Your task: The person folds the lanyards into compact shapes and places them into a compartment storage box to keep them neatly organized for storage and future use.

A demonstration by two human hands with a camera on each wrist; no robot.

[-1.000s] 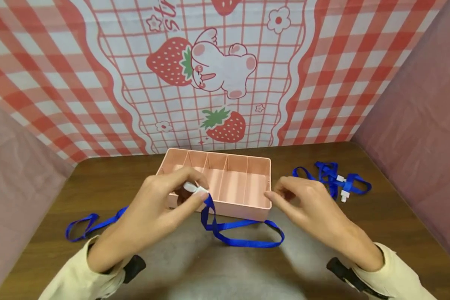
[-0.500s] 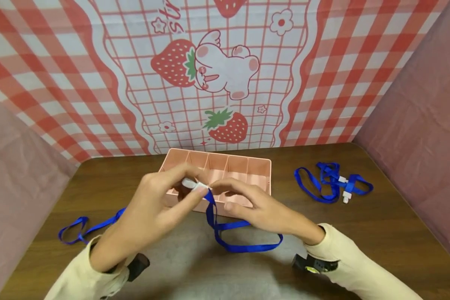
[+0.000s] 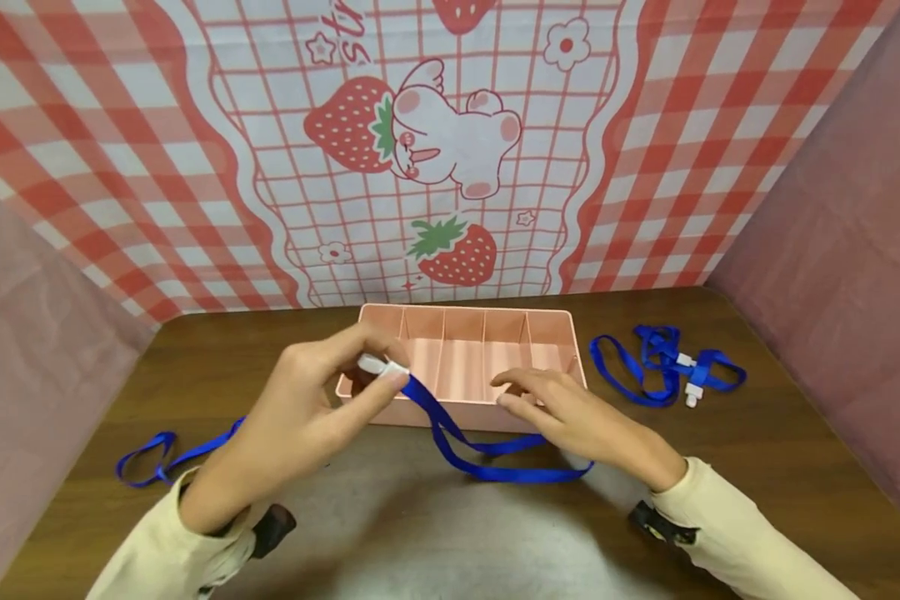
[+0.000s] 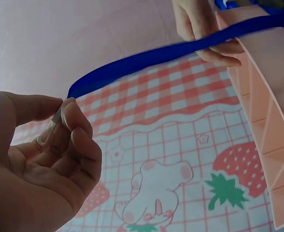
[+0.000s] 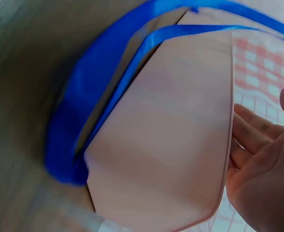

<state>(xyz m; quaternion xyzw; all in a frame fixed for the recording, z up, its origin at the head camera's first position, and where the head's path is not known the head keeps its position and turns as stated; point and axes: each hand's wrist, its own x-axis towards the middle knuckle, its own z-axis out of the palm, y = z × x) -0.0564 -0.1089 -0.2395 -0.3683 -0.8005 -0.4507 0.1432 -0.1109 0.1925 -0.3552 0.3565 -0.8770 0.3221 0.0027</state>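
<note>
Head view: left hand point(image 3: 300, 417) pinches white clip point(image 3: 381, 365) of blue lanyard point(image 3: 487, 454), strap hanging to counter point(image 3: 795, 450) in front of pink divided box point(image 3: 465, 350); right hand point(image 3: 570, 412), fingers point(image 3: 513, 383) straight, rests on box's near wall

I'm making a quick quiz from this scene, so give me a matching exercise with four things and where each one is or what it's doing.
Things:
1. left hand
2. right hand
3. pink divided box
4. lanyard bundle

States:
A. lies on the table right of the box
B. rests on the box's front edge
C. pinches a blue lanyard's white clip
D. stands on the table before the strawberry cloth

Pairs: 1-C, 2-B, 3-D, 4-A
</note>
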